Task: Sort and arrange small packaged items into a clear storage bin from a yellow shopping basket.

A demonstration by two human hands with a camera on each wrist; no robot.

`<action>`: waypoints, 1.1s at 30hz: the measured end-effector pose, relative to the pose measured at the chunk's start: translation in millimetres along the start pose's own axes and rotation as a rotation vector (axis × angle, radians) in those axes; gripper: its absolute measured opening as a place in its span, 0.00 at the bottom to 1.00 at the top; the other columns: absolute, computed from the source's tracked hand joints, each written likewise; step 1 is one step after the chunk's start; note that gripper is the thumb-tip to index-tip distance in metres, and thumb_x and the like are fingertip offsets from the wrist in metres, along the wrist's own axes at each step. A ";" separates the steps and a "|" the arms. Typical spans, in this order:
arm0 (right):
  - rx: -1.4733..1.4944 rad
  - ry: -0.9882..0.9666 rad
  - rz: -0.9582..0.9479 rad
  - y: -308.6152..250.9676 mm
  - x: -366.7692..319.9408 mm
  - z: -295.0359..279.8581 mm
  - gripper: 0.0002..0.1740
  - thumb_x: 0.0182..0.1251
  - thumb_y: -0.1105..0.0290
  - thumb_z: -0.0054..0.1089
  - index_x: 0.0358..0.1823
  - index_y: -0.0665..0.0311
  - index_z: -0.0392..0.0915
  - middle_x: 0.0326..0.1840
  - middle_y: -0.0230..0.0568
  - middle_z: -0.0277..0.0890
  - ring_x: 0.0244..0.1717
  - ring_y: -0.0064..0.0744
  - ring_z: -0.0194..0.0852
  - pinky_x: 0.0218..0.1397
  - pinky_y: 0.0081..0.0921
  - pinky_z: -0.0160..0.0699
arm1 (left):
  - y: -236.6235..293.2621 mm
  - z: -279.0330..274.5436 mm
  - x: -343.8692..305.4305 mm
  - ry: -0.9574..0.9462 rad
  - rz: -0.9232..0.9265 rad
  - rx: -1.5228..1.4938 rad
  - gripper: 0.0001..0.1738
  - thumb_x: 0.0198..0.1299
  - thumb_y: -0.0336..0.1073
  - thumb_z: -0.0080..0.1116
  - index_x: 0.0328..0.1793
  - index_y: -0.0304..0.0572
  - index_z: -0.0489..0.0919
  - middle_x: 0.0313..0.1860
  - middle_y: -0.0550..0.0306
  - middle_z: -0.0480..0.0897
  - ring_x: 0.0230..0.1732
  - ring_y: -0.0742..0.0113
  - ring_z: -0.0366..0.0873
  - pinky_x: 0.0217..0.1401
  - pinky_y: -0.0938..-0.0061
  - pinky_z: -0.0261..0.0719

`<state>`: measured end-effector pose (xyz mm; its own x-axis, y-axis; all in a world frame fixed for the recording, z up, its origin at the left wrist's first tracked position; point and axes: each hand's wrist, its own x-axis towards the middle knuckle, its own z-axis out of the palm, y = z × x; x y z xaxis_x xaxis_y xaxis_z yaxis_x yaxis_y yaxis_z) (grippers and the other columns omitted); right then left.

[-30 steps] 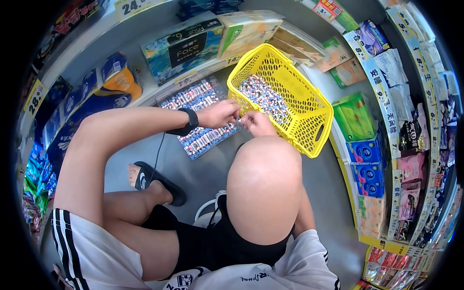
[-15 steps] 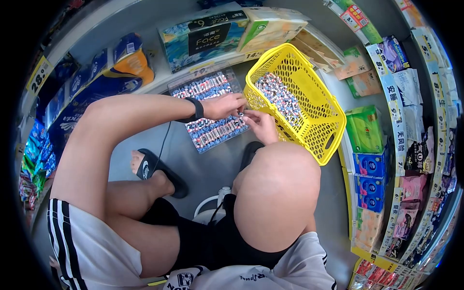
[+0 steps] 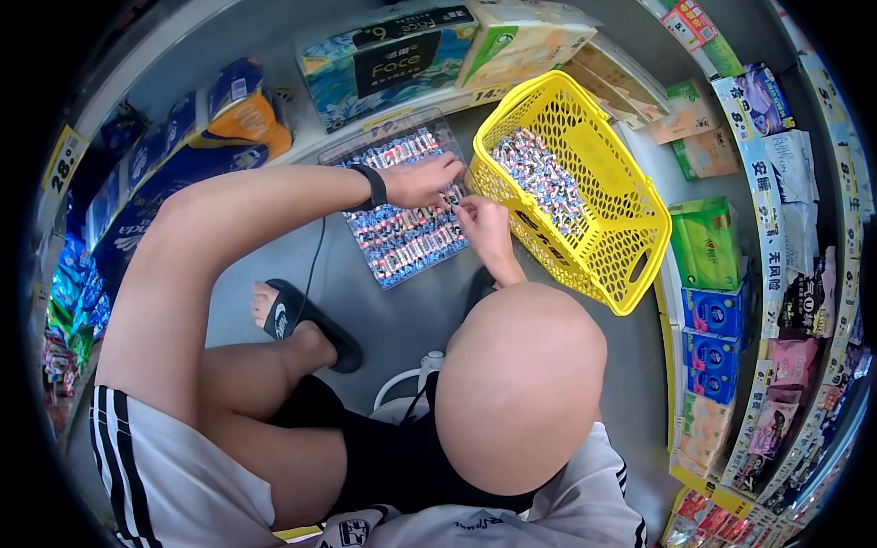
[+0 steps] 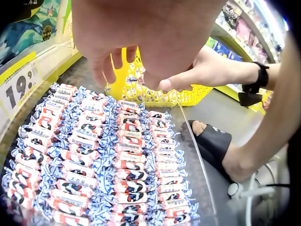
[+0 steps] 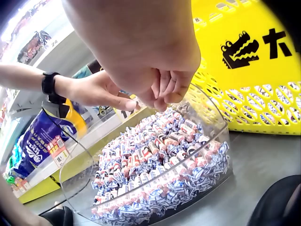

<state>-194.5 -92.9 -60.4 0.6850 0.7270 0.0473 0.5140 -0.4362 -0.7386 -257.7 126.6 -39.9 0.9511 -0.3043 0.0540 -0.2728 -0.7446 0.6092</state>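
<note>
My left hand (image 3: 423,182), with a black band at its wrist, hovers over the clear plastic box (image 4: 200,162) of wrapped candies (image 4: 129,181), laid in neat rows. In the left wrist view its fingers hang down with gaps between them; whether they hold a candy I cannot tell. At the box's edge beside the basket, my right hand (image 3: 489,236) has its fingers curled, pinching a small wrapped candy at the fingertips. Both hands are close together, the left one farther from my body. The yellow basket (image 3: 594,265) stands right of the box, with many loose candies (image 3: 539,178) inside.
Behind the box, a low shelf holds tissue packs (image 3: 393,68) and blue paper rolls (image 3: 183,151). Shelves with green packs (image 3: 705,244) and price strips run along the right. My raised knee (image 3: 521,384) and a slippered foot (image 3: 315,324) are close in front.
The hands, together over a candy at the box's edge before, have drawn slightly apart; the left hand has shifted up over the rows. The head view has moved a little left.
</note>
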 end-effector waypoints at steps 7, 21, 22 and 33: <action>-0.384 0.006 -0.015 1.7 4.7 26.6 0.09 0.71 0.71 0.67 0.36 0.71 0.88 0.40 0.62 0.88 0.42 0.63 0.91 0.47 0.53 0.90 | -11.0 19.0 -13.8 -0.061 0.074 0.268 0.27 0.57 0.28 0.70 0.62 0.27 0.75 0.64 0.37 0.75 0.67 0.39 0.77 0.69 0.54 0.82; -0.528 -0.049 0.048 6.4 7.9 52.2 0.07 0.64 0.77 0.65 0.29 0.70 0.88 0.41 0.60 0.88 0.41 0.62 0.92 0.45 0.53 0.92 | -18.9 46.9 -32.2 -0.324 0.136 0.437 0.29 0.67 0.38 0.60 0.67 0.17 0.80 0.78 0.28 0.71 0.74 0.42 0.74 0.79 0.60 0.75; -0.526 -0.036 0.044 4.9 7.0 50.9 0.06 0.65 0.76 0.66 0.31 0.70 0.87 0.42 0.59 0.88 0.42 0.62 0.92 0.45 0.53 0.92 | -17.2 44.4 -30.4 -0.327 0.139 0.437 0.29 0.67 0.38 0.60 0.67 0.17 0.80 0.78 0.28 0.71 0.74 0.42 0.74 0.79 0.60 0.75; -0.492 0.014 -0.036 12.6 2.3 54.4 0.06 0.69 0.75 0.64 0.36 0.70 0.86 0.41 0.55 0.87 0.42 0.57 0.91 0.47 0.48 0.91 | -27.6 50.1 -27.4 -0.334 0.171 0.412 0.28 0.67 0.42 0.63 0.63 0.20 0.83 0.78 0.29 0.72 0.75 0.42 0.73 0.80 0.59 0.74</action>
<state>-214.5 -67.9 -106.3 0.6672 0.7408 0.0782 0.7182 -0.6120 -0.3311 -283.5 125.7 -97.8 0.8089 -0.5628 -0.1701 -0.5169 -0.8186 0.2504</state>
